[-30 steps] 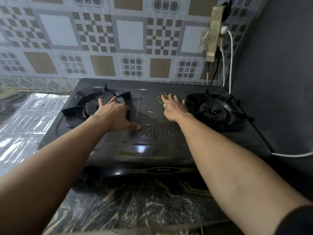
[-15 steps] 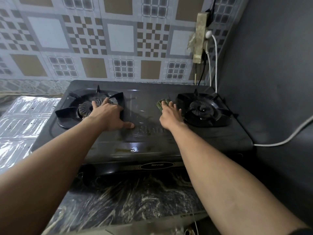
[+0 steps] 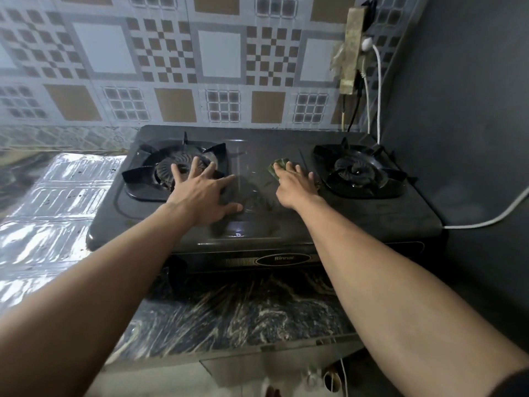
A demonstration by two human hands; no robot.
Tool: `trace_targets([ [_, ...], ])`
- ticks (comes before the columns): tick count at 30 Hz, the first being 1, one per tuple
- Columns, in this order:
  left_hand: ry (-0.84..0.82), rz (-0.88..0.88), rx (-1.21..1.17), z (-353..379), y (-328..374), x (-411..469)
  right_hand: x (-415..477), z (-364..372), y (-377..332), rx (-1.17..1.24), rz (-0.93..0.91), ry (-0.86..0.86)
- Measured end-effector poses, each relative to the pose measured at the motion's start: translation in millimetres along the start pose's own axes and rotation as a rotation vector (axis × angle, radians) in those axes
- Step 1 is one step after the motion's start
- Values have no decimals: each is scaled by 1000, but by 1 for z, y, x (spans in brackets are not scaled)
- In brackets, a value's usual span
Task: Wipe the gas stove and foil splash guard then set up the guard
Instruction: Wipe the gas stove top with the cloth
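Observation:
A black two-burner gas stove (image 3: 372, 219) stands on a dark marbled counter against the tiled wall. My left hand (image 3: 200, 193) lies flat with fingers spread on the stove top, its fingertips over the edge of the left burner (image 3: 160, 173). My right hand (image 3: 294, 181) presses a green scouring pad (image 3: 279, 164) onto the stove's middle panel, just left of the right burner (image 3: 360, 173). Most of the pad is hidden under my palm. The foil splash guard (image 3: 51, 207) lies flat on the counter left of the stove, spotted with dark stains.
A dark wall (image 3: 472, 110) closes in the right side. A power strip (image 3: 352, 50) hangs in the corner, and a white cable (image 3: 486, 219) runs along beside the stove. The counter's marbled front edge (image 3: 243, 316) shows below the stove.
My right hand and the pad have slid back toward the far middle of the stove. My left hand's fingers have spread wider over the left burner. The view has shifted.

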State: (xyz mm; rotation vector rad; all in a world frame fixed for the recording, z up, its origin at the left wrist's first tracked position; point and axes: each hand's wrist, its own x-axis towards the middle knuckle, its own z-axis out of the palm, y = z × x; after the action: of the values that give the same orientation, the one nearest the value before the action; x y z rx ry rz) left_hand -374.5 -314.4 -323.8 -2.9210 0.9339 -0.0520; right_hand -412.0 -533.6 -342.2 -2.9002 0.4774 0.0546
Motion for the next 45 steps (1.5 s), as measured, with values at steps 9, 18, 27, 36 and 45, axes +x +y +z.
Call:
trace_targets([
  [9,75,-68,-51,5,-2,-22,-10,5,-42,54,-158,-45],
  [18,6,-66,-117,2,-2,-40,-37,9,-61,88,-234,-86],
  [27,-72,-34,-182,-1,-11,-49,-76,17,-75,85,-283,-54],
  [36,-100,-69,-151,-1,-2,-46,-86,15,-49,104,-202,-53],
  [45,61,-63,-71,6,29,-36,-63,5,-22,45,-168,-53],
])
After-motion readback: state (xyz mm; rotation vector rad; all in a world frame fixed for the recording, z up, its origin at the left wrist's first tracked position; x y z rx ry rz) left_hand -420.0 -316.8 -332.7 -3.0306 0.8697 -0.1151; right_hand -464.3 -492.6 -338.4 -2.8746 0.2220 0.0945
